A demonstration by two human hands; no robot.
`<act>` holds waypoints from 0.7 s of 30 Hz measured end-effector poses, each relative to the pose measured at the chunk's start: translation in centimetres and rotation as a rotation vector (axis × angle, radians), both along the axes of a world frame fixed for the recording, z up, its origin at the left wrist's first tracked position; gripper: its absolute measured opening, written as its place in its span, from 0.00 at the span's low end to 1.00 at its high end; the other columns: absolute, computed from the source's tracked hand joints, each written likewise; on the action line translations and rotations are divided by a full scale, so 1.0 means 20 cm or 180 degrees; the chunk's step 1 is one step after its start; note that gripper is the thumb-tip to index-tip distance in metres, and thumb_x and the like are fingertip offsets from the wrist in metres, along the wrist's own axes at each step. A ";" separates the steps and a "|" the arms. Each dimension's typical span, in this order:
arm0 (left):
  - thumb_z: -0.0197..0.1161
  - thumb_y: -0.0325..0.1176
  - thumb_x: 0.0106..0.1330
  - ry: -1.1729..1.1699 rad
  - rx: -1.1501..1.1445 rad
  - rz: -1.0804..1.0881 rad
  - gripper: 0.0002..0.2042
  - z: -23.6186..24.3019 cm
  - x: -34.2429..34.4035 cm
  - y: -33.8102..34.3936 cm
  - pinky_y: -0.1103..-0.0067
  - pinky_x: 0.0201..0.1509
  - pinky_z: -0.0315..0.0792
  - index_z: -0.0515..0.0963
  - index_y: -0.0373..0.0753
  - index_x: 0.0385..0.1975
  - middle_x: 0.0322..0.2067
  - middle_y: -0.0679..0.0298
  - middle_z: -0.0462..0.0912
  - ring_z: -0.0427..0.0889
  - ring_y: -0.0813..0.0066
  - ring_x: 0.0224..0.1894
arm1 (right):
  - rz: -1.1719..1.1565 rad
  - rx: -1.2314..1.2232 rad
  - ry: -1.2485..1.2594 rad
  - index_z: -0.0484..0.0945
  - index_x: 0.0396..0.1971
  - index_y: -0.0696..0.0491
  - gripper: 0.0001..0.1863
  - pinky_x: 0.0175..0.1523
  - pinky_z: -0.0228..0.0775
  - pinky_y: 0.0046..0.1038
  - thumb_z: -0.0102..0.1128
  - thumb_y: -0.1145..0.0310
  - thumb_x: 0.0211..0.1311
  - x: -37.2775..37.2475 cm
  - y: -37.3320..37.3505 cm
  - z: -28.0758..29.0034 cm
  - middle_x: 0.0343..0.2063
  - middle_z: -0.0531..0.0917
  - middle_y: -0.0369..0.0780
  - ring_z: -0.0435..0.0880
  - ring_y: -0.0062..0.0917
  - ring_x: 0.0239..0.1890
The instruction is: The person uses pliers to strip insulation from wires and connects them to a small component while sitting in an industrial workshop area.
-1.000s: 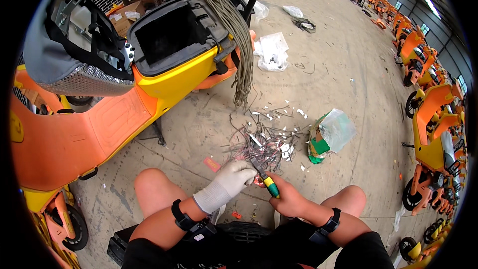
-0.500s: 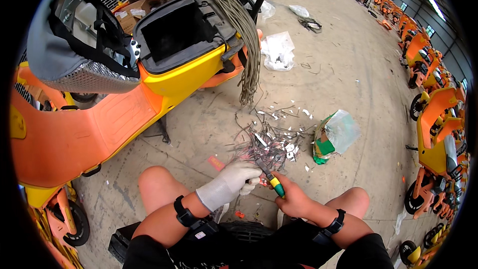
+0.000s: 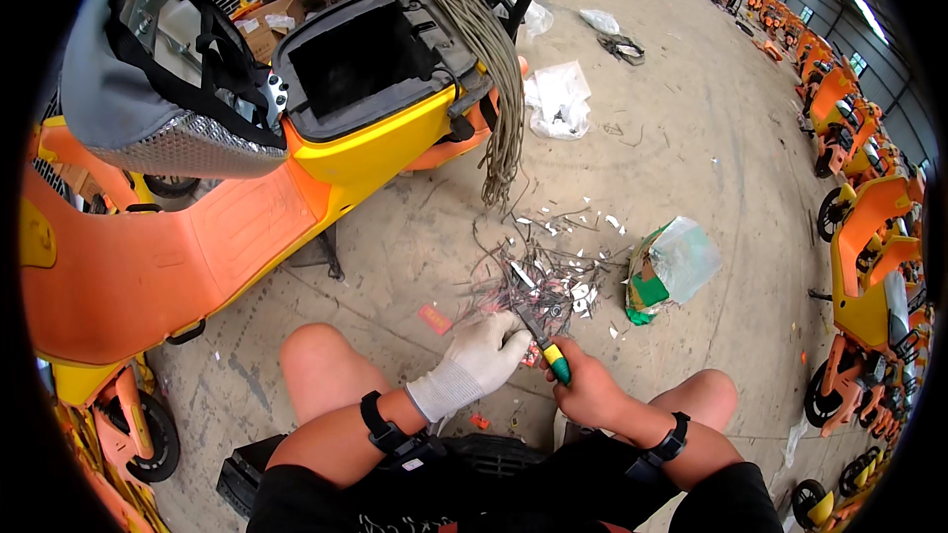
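While the bare right hand (image 3: 592, 390) has its fingers wrapped round the green-and-yellow handle of a tool (image 3: 556, 363), the gloved left hand (image 3: 476, 357) curls beside the dark shaft; whether it pinches anything, I cannot tell. A red piece (image 3: 532, 353) shows between the hands. Compared with a second ago, the tool sits slightly farther right in view, as do the pile of wire scraps (image 3: 549, 298) just beyond, the green-and-clear bag (image 3: 649, 289) and the nearby yellow-and-orange scooter (image 3: 385, 150). Similar scooters (image 3: 869, 276) line the far right.
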State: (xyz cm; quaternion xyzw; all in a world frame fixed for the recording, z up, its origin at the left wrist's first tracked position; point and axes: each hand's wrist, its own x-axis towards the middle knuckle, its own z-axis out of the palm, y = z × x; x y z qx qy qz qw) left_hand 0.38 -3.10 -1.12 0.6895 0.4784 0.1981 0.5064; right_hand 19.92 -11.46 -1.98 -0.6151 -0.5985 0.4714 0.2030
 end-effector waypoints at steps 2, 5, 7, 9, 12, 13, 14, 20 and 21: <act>0.58 0.38 0.68 -0.0004 0.0029 0.0012 0.13 -0.01 0.00 0.01 0.68 0.41 0.76 0.82 0.34 0.37 0.29 0.54 0.85 0.86 0.60 0.34 | 0.0006 -0.0034 -0.0156 0.63 0.62 0.59 0.32 0.50 0.76 0.32 0.50 0.87 0.53 0.00 0.00 -0.02 0.41 0.82 0.44 0.83 0.32 0.42; 0.59 0.39 0.68 0.0055 0.0006 -0.0050 0.13 -0.08 -0.01 0.01 0.67 0.41 0.76 0.82 0.34 0.36 0.28 0.53 0.85 0.86 0.60 0.33 | 0.0062 -0.0028 -0.0332 0.64 0.61 0.59 0.31 0.50 0.76 0.35 0.51 0.85 0.54 -0.01 0.01 0.01 0.39 0.82 0.46 0.84 0.37 0.42; 0.59 0.40 0.68 -0.0044 -0.0183 -0.0090 0.13 -0.09 -0.02 0.02 0.68 0.40 0.76 0.83 0.34 0.36 0.28 0.53 0.84 0.85 0.61 0.33 | 0.0080 -0.0014 -0.0369 0.64 0.61 0.59 0.30 0.50 0.76 0.36 0.51 0.84 0.55 0.00 0.01 0.02 0.38 0.83 0.47 0.84 0.40 0.42; 0.60 0.40 0.68 -0.0084 -0.0321 -0.0103 0.14 -0.09 -0.02 0.02 0.68 0.40 0.76 0.83 0.34 0.36 0.28 0.54 0.84 0.85 0.61 0.33 | 0.0083 0.0004 -0.0341 0.64 0.60 0.58 0.29 0.50 0.76 0.38 0.52 0.83 0.55 0.00 0.01 0.01 0.37 0.83 0.48 0.84 0.43 0.42; 0.59 0.41 0.68 -0.0095 -0.0365 -0.0109 0.14 -0.11 -0.02 0.02 0.68 0.40 0.75 0.83 0.35 0.37 0.28 0.55 0.84 0.84 0.63 0.32 | 0.0051 0.0162 -0.0319 0.65 0.59 0.57 0.29 0.48 0.76 0.38 0.52 0.84 0.54 0.00 0.00 0.00 0.38 0.84 0.48 0.84 0.42 0.42; 0.59 0.41 0.68 -0.0126 -0.0321 -0.0112 0.14 -0.11 -0.02 0.02 0.69 0.40 0.75 0.83 0.35 0.37 0.28 0.55 0.84 0.84 0.63 0.32 | 0.0031 0.0154 -0.0317 0.65 0.59 0.57 0.29 0.48 0.76 0.38 0.52 0.84 0.54 0.00 -0.01 -0.01 0.38 0.84 0.47 0.84 0.42 0.42; 0.59 0.41 0.68 -0.0149 -0.0282 -0.0106 0.14 -0.11 -0.02 0.01 0.69 0.40 0.75 0.83 0.35 0.37 0.28 0.55 0.84 0.84 0.63 0.32 | 0.0020 0.0142 -0.0306 0.65 0.59 0.57 0.29 0.48 0.76 0.38 0.52 0.84 0.54 0.00 -0.01 -0.02 0.39 0.84 0.47 0.85 0.42 0.42; 0.59 0.41 0.68 -0.0081 -0.0396 -0.0151 0.15 -0.06 -0.01 0.01 0.70 0.37 0.74 0.82 0.34 0.37 0.26 0.56 0.83 0.83 0.65 0.30 | 0.0023 0.0029 -0.0319 0.65 0.59 0.57 0.29 0.48 0.76 0.36 0.52 0.85 0.54 0.01 -0.01 -0.02 0.39 0.84 0.45 0.85 0.40 0.41; 0.59 0.41 0.68 -0.0055 -0.0407 -0.0150 0.15 -0.06 -0.02 0.01 0.70 0.37 0.74 0.82 0.34 0.37 0.25 0.56 0.83 0.83 0.65 0.29 | 0.0018 0.0057 -0.0325 0.65 0.59 0.57 0.29 0.48 0.77 0.36 0.52 0.86 0.54 0.01 -0.02 -0.02 0.39 0.84 0.45 0.85 0.40 0.41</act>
